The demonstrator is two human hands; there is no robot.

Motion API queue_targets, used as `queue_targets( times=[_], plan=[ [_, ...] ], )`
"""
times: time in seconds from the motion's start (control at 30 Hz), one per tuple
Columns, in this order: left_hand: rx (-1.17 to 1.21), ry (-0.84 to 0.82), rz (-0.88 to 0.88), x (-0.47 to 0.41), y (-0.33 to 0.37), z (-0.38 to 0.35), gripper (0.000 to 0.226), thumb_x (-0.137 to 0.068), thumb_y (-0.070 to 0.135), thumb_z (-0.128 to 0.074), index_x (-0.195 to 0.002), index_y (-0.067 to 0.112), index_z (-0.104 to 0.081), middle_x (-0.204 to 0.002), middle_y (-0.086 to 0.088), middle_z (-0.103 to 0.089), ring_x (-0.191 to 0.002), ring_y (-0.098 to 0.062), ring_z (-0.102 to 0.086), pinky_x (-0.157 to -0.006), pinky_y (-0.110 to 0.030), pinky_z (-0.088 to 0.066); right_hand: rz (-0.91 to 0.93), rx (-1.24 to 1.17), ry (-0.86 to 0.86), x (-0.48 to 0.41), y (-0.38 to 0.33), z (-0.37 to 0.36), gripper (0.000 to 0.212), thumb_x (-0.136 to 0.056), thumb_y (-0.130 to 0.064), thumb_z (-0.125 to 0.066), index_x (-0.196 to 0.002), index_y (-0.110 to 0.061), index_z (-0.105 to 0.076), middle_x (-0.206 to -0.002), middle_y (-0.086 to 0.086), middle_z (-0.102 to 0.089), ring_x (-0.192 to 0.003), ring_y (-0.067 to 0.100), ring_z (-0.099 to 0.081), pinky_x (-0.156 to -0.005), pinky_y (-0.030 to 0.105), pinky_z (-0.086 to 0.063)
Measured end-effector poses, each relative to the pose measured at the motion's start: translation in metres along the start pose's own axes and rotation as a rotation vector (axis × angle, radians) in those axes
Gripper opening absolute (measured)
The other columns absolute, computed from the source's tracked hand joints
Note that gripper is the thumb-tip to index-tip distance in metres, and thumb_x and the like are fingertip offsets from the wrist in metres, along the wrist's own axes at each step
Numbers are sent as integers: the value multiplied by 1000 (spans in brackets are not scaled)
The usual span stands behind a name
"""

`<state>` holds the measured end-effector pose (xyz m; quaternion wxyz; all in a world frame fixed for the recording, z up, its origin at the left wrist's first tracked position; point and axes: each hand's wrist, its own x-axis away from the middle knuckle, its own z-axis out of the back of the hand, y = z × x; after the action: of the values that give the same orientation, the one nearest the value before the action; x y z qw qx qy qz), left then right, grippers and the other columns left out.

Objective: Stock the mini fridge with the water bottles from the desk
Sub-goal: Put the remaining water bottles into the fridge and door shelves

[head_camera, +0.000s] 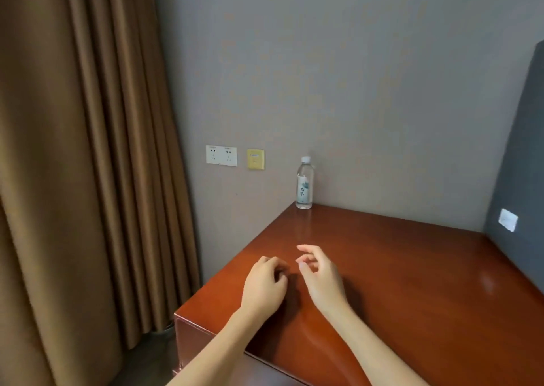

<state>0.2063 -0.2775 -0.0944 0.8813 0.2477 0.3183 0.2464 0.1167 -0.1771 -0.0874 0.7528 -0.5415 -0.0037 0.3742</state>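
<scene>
One clear water bottle [304, 184] with a white cap and a pale label stands upright at the far left corner of the reddish-brown desk [412, 282], against the grey wall. My left hand [265, 285] hovers over the desk's near part with its fingers curled under, holding nothing. My right hand [319, 276] is just beside it, fingers loosely bent and spread, also holding nothing. Both hands are well short of the bottle. No fridge is in view.
Brown curtains [82, 164] hang to the left of the desk. Two white sockets [221, 155] and a yellow wall plate [255, 159] sit on the wall left of the bottle. A dark padded panel [521, 164] with a white switch [508, 220] borders the desk's right side.
</scene>
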Motion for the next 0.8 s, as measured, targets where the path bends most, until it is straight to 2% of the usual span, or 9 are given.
queue_targets(
  times=[0.17, 0.27, 0.4, 0.57, 0.7, 0.8],
  plan=[
    [11, 71, 82, -32, -11, -11, 22, -94, 15, -50, -109, 24, -64, -102, 12, -54, -88, -3, -52, -76, -10, -39, -194, -202, 119, -32, 24, -6, 21, -94, -17, -57, -109, -30, -61, -97, -5, -66, -92, 13, -64, -87, 36, -54],
    [24, 96, 124, -56, -16, -22, 23, -94, 15, -51, -110, 23, -65, -104, 11, -55, -89, -3, -54, -79, -11, -43, -214, -242, 154, -52, 34, -12, 19, -94, -21, -57, -111, -29, -62, -98, -4, -66, -91, 12, -64, -86, 40, -55],
    [59, 129, 163, -89, -18, -39, 23, -93, 14, -51, -112, 22, -63, -111, 8, -58, -89, -2, -52, -78, -11, -40, -216, -285, 207, -82, 44, -20, 13, -94, -27, -59, -105, -34, -60, -99, -5, -66, -90, 11, -64, -85, 39, -55],
    [167, 154, 221, -128, -16, -59, 28, -92, 13, -52, -118, 21, -61, -116, 5, -60, -105, -9, -58, -83, -14, -39, -227, -320, 294, -121, 58, -31, 8, -92, -32, -62, -100, -34, -61, -94, -6, -66, -86, 12, -65, -85, 45, -54],
    [291, 180, 273, -158, -19, -73, 29, -90, 13, -52, -117, 20, -61, -114, 3, -64, -104, -11, -59, -86, -21, -42, -223, -319, 316, -147, 64, -40, 15, -91, -35, -62, -105, -28, -63, -92, -11, -65, -82, 5, -62, -78, 34, -52],
    [364, 173, 300, -178, -21, -80, 30, -90, 13, -52, -117, 21, -61, -112, 4, -64, -98, -8, -56, -82, -21, -39, -222, -319, 326, -168, 68, -46, 16, -91, -36, -62, -105, -28, -62, -92, -13, -64, -81, 0, -60, -72, 27, -46]
  ],
)
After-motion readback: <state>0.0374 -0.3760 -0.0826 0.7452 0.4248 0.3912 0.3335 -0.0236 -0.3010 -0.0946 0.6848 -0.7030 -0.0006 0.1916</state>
